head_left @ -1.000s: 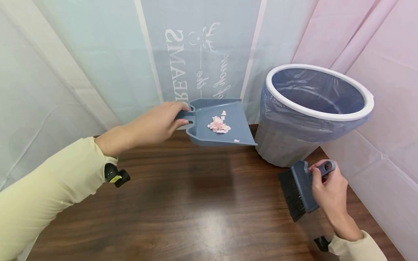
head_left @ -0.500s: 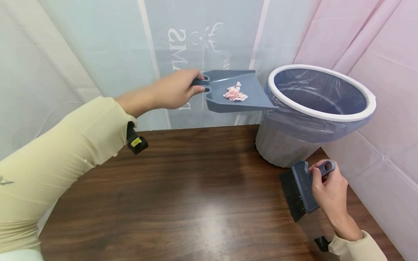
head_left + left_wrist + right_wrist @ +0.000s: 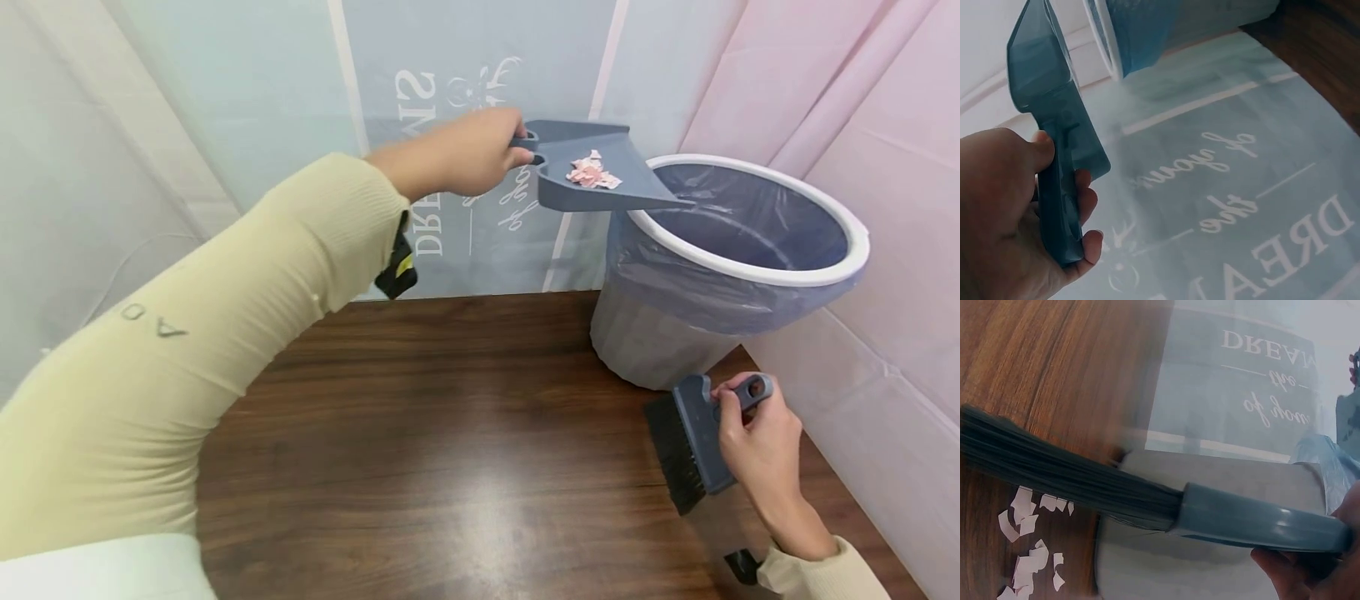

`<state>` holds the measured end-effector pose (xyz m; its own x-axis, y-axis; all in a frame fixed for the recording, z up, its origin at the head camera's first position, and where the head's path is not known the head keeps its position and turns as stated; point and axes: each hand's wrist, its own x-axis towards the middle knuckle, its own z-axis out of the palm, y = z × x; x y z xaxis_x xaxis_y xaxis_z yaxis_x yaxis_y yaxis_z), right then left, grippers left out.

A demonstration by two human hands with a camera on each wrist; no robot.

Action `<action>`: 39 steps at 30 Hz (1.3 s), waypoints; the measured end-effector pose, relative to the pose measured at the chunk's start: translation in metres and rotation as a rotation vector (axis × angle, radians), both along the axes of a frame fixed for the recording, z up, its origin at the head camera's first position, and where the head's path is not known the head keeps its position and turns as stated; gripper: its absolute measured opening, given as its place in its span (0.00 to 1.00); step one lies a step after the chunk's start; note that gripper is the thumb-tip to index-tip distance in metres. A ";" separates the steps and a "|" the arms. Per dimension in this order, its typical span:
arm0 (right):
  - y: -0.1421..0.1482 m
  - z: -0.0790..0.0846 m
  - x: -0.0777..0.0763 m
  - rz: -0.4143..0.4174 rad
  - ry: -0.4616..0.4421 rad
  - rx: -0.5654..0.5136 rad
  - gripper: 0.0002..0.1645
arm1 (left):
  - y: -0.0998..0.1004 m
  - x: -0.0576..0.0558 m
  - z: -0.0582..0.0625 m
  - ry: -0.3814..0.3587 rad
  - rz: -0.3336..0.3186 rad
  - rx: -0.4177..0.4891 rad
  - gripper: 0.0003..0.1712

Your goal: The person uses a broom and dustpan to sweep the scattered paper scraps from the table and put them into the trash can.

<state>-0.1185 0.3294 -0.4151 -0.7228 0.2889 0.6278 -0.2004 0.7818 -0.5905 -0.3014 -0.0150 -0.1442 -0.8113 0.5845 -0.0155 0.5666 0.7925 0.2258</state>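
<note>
My left hand (image 3: 476, 154) grips the handle of a blue-grey dustpan (image 3: 641, 171), held up at the left side of the trash bin (image 3: 652, 337). A small heap of pale pink paper scraps (image 3: 592, 172) lies on the pan. The pan's front corner overlaps the bin's white rim in the head view. In the left wrist view, fingers and thumb wrap the dustpan handle (image 3: 1060, 206). My right hand (image 3: 765, 442) holds a matching hand brush (image 3: 705, 442) by its handle, below and in front of the bin, dark bristles toward the left.
A blue plastic bag (image 3: 675, 292) lines the bin. More paper scraps (image 3: 1025, 569) lie on the dark wood-grain surface (image 3: 420, 417) beneath the brush, seen in the right wrist view. Printed curtain (image 3: 300, 92) hangs behind, and a pale wall covering (image 3: 892, 275) stands at the right.
My left hand has lifted the dustpan and carried it right, from above the wood surface to the bin's rim. The scraps stay on the pan. The right hand and brush have barely moved.
</note>
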 end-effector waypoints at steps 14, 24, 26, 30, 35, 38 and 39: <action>0.002 0.001 -0.003 0.004 0.004 0.012 0.06 | 0.064 -0.005 0.009 0.198 0.048 -0.184 0.22; 0.005 0.000 -0.006 0.008 0.008 0.023 0.07 | 0.110 0.000 0.007 0.370 0.093 -0.289 0.24; 0.005 0.000 -0.005 0.008 0.006 0.022 0.07 | 0.119 0.000 0.001 0.425 0.090 -0.317 0.25; 0.005 0.000 -0.004 0.004 0.004 0.020 0.07 | 0.131 0.002 -0.010 0.538 0.068 -0.289 0.24; 0.006 0.001 -0.003 0.003 0.007 0.022 0.07 | 0.136 0.008 -0.015 0.768 -0.074 -0.236 0.24; 0.006 0.001 -0.003 0.007 0.010 0.024 0.07 | 0.137 0.010 -0.016 0.950 -0.259 -0.260 0.27; 0.006 0.000 -0.003 0.007 0.012 0.025 0.07 | 0.137 0.010 -0.017 1.012 -0.330 -0.268 0.28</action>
